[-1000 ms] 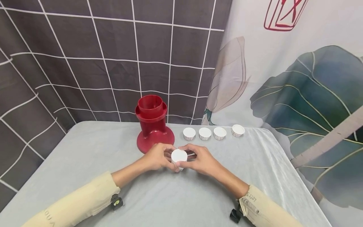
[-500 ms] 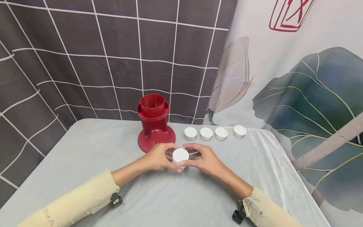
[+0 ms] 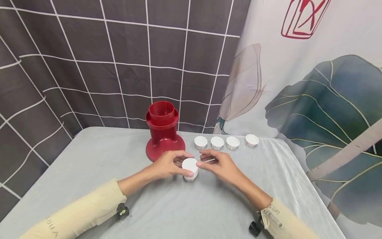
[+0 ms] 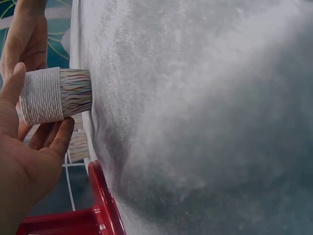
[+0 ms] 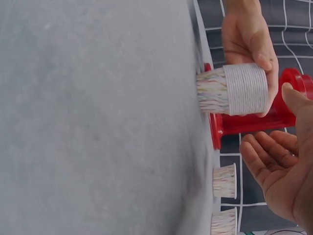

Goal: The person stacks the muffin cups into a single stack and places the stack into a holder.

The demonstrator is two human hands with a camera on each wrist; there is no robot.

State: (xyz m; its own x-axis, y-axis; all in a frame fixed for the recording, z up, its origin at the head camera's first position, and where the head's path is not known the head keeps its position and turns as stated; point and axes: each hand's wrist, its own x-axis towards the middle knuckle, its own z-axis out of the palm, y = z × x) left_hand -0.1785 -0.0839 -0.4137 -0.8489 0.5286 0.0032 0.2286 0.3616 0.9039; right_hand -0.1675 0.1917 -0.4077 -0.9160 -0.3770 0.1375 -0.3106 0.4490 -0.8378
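A stack of white paper baking cups point(image 3: 189, 165) stands upright on the cloth, in front of the red stand. Its many rims show as ridges, with streaky coloured lines on the lowest cup, in both the left wrist view and the right wrist view. My left hand point(image 3: 167, 165) holds the stack, thumb on the near side and fingers curled behind it. To the right, my right hand point(image 3: 222, 166) has its fingers loosely bent and parted from the thumb, holding nothing. In the right wrist view a gap separates that hand point(image 5: 288, 171) from the stack point(image 5: 247, 90).
A red plastic stand point(image 3: 164, 146) with a round base and an upright double-walled tube is behind my left hand. Several single paper cups point(image 3: 217, 143) form a row toward the back edge of the grey cloth-covered table point(image 3: 167, 205). Dark gridded and printed curtains hang behind.
My right hand has let go of the stack and drawn a little to the right, its fingers apart from the cups. The left hand keeps its hold, and the stack stays in place.
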